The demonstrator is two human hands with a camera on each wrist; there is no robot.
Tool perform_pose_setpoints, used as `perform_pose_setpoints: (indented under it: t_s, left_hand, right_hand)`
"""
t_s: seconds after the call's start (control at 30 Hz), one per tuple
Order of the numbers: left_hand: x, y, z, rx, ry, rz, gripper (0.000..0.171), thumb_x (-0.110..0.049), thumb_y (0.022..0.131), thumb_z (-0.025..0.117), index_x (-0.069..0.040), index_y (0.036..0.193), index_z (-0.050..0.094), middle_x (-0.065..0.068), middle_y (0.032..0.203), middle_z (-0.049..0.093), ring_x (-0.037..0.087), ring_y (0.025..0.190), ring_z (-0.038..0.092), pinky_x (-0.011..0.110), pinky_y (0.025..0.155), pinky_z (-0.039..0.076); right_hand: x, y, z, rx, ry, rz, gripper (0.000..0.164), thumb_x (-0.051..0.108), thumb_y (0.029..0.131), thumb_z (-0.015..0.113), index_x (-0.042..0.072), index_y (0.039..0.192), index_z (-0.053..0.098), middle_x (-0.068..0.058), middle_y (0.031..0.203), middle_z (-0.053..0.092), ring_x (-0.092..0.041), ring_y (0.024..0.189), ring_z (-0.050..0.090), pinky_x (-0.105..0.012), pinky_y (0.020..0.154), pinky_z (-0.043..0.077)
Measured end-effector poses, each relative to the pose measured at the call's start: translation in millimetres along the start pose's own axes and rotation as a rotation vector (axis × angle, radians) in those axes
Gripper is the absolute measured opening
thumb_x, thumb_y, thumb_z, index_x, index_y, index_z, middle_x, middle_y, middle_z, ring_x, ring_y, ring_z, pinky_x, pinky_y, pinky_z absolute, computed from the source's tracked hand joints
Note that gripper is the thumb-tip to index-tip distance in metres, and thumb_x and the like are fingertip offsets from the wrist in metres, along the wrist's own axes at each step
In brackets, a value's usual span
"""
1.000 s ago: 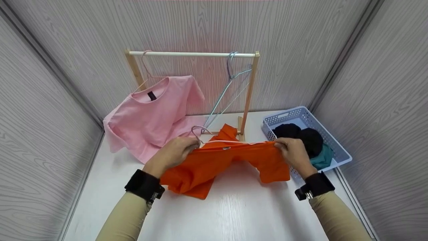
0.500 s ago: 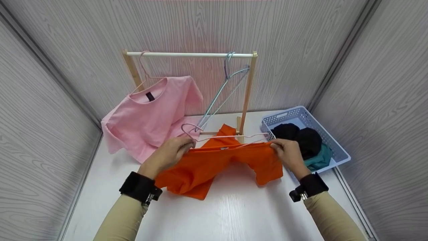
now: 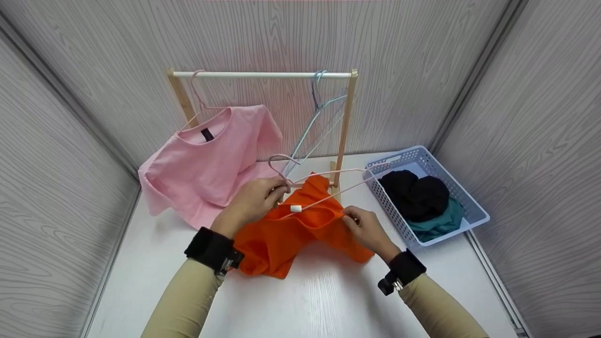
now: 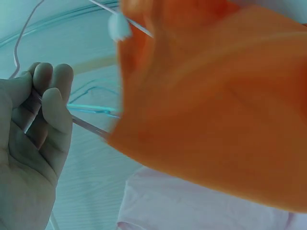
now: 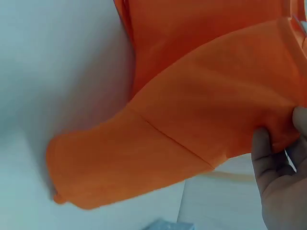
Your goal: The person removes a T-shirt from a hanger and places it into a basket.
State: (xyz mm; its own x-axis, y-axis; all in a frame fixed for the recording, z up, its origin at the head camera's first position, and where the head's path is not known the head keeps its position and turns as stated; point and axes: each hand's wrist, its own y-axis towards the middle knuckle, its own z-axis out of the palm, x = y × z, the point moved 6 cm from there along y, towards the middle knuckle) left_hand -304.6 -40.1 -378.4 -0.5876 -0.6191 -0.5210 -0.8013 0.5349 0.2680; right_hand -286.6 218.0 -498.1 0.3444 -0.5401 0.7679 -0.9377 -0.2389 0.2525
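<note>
Both hands are pinching: my left hand point(image 3: 256, 199) has thumb and fingers curled round the wire of a pink hanger point(image 3: 331, 171), just under its hook, and my right hand point(image 3: 368, 227) nips the neck edge of the orange shirt point(image 3: 293, 230). Leftmost, a pink shirt point(image 3: 206, 164) hangs from the clothes rack point(image 3: 263, 75), its lower part draped behind my left hand. From that wrist I see the wire leave my fingers and run to the orange cloth, which is just apart from them.

Half a second ago the hanger lay nearly along the neck edge, with my right hand out at the shirt's right shoulder. Now it is tipped up, its right arm reaching bare above the shirt toward the basket point(image 3: 465, 199), and the white piece point(image 3: 296, 208) on its lower bar shows plainly at the neck. I take that to mean the shirt is on the left arm at most; how far in that arm goes, I can't see.

The orange shirt is mid-table point(image 3: 291, 305), lifted at the neck, its body drooping in folds. Behind it, blue hangers point(image 3: 310, 126) hang bare by the rack's right post. My right hand has come inward, and the neck gapes beside it. Farthest right, the basket holds black cloth point(image 3: 425, 195) partly over teal cloth point(image 3: 439, 223); whether the hanger's tip touches the rim, I can't tell.
</note>
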Motion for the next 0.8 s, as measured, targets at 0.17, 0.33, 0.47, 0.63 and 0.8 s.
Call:
perform_pose_setpoints:
  t_s: [0.17, 0.33, 0.47, 0.63, 0.8]
  left_hand:
    - [-10.7, 18.3, 5.9, 0.023, -0.03, -0.02, 0.019, -0.025, 0.1, 0.054, -0.012, 0.104, 0.068, 0.002, 0.073, 0.061, 0.014, 0.065, 0.057, 0.03, 0.069, 0.05]
    - [-17.6, 29.7, 12.2, 0.043, -0.048, -0.053, 0.018, -0.027, 0.1, 0.055, -0.016, 0.108, 0.066, 0.001, 0.076, 0.063, 0.011, 0.062, 0.058, 0.029, 0.069, 0.053]
    - [-23.0, 34.9, 9.5, 0.014, -0.044, -0.021, 0.017, -0.026, 0.1, 0.055, -0.015, 0.106, 0.066, 0.003, 0.076, 0.064, 0.011, 0.06, 0.059, 0.031, 0.068, 0.053]
    - [-23.7, 35.0, -7.6, -0.058, -0.061, 0.0, 0.017, -0.025, 0.101, 0.054, -0.015, 0.103, 0.067, 0.003, 0.073, 0.065, 0.009, 0.055, 0.058, 0.027, 0.064, 0.051]
    - [-24.4, 30.1, -31.7, -0.104, -0.19, 0.001, 0.016, -0.019, 0.1, 0.054, -0.011, 0.101, 0.068, 0.004, 0.07, 0.06, 0.011, 0.051, 0.056, 0.025, 0.055, 0.049]
  right_hand:
    - [11, 4, 20, 0.018, 0.063, -0.046, 0.01, 0.014, 0.096, 0.061, 0.009, 0.099, 0.069, -0.004, 0.088, 0.071, -0.01, 0.077, 0.059, -0.022, 0.072, 0.05]
    - [19, 2, 40, 0.091, 0.092, -0.068, 0.012, 0.016, 0.095, 0.062, 0.009, 0.1, 0.07, -0.007, 0.094, 0.073, -0.011, 0.081, 0.062, -0.022, 0.076, 0.053]
    - [21, -1, 51, 0.168, 0.096, -0.068, 0.015, 0.019, 0.096, 0.062, 0.009, 0.103, 0.071, -0.006, 0.097, 0.073, -0.011, 0.083, 0.062, -0.022, 0.077, 0.053]
    - [10, -9, 53, 0.21, 0.071, -0.018, 0.013, 0.016, 0.095, 0.064, 0.012, 0.104, 0.072, -0.001, 0.096, 0.071, -0.008, 0.08, 0.059, -0.02, 0.074, 0.051]
    - [-1, -19, 60, 0.284, 0.042, 0.005, 0.012, 0.017, 0.095, 0.064, 0.017, 0.103, 0.072, 0.002, 0.095, 0.071, -0.007, 0.077, 0.056, -0.02, 0.071, 0.049]
